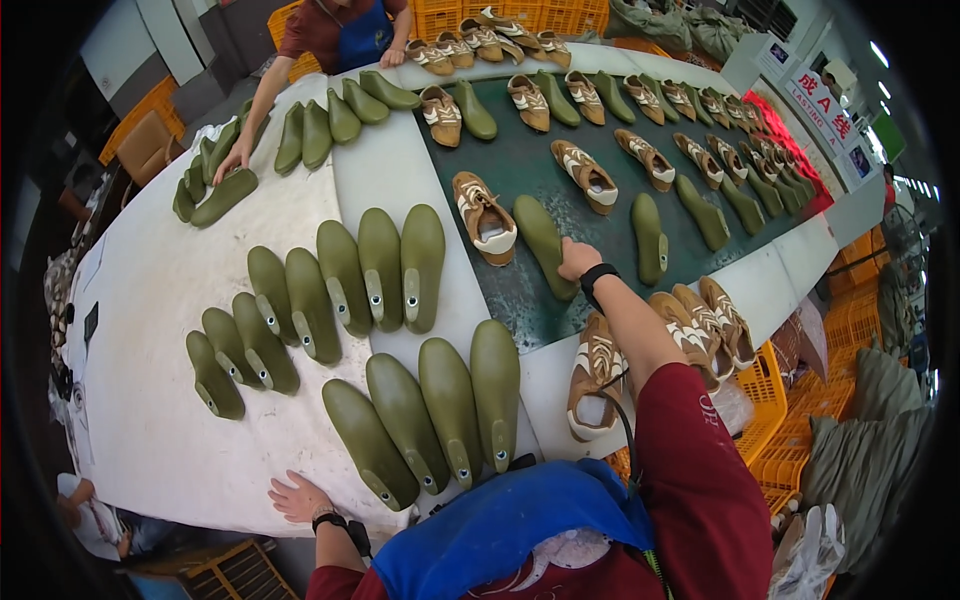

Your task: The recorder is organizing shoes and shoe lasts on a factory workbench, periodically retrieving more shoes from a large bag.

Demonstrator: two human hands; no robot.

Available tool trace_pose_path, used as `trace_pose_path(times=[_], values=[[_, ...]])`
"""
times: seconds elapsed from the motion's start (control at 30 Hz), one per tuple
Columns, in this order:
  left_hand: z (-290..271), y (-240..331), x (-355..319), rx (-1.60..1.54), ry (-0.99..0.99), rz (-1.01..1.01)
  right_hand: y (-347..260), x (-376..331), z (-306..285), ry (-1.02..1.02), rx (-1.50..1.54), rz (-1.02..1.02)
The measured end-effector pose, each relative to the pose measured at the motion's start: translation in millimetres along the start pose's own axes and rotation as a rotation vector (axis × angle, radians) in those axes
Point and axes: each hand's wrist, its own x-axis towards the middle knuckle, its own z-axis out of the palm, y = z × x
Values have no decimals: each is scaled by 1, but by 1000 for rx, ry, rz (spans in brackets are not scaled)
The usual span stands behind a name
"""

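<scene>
Blue apron [520, 515] along the bottom of the frame, between maroon sleeves. Left hand [300, 497], lower left of centre: fingers spread at the near edge of the white cloth [170, 440], grasping nothing; dark band on the wrist. Just above the apron, four green foot moulds [450, 410] side by side, toes pointing up the frame. Right of centre, partly behind the right forearm, a brown-and-white shoe [597, 385]; beyond the arm, more brown shoes [733, 318] bunched together, with orange crates [800, 440] at lower right. Left of centre, a slanted group of moulds [425, 265], the smaller ones leftmost. At the frame's centre, one green mould [538, 235] lies on the dark green belt [480, 160]; right hand [578, 258], black band [598, 282] at the wrist, bent against its heel end. Cannot tell whether the fingers close around it. Beside that mould, a laced shoe [485, 220] to the left and another mould [650, 240] to the right. Farther up, shoes and moulds in rows run toward the red glow at upper right, near a white sign [820, 110]. Upper left: co-worker's hand [232, 160] reaches down to a mould [225, 198].
</scene>
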Motion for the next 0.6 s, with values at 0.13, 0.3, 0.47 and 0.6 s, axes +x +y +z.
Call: trace_pose_path(times=[0.13, 0.3, 0.47, 0.6], values=[[3, 1, -1, -19, -13, 13, 14, 6, 9, 21, -16, -42], [-8, -3, -4, -53, -22, 4, 15, -2, 14, 10, -39, -67], [5, -8, -2, -57, 67, 30, -20, -53, -18, 107, -59, -77], [-2, 4, -2, -154, 26, 29, -44, -93, -14, 106, 134, -406]])
